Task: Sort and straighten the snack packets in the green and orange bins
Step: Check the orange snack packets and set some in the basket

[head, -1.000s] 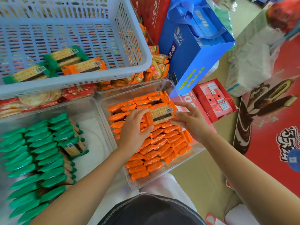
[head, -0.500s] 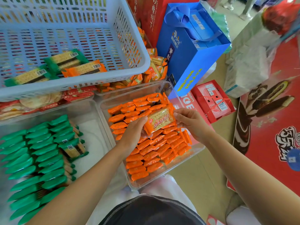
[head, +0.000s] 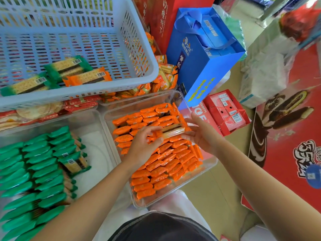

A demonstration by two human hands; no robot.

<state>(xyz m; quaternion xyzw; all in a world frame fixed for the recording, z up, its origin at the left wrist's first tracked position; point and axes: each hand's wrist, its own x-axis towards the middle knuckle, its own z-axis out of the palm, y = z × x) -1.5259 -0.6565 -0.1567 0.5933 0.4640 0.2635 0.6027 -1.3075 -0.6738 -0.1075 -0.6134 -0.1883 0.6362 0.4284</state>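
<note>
Head view: the left hand (head: 144, 145) pinches the left end of one orange packet (head: 172, 132) and the right hand (head: 199, 136) grips its right end, just above the orange bin (head: 182, 185). The packet is turned on edge, its long axis running left to right with the right end slightly higher. Rows of orange packets fill that clear bin. The green bin (head: 97, 150) beside it holds green rows, and the basket (head: 78, 92) behind holds three loose packets.
</note>
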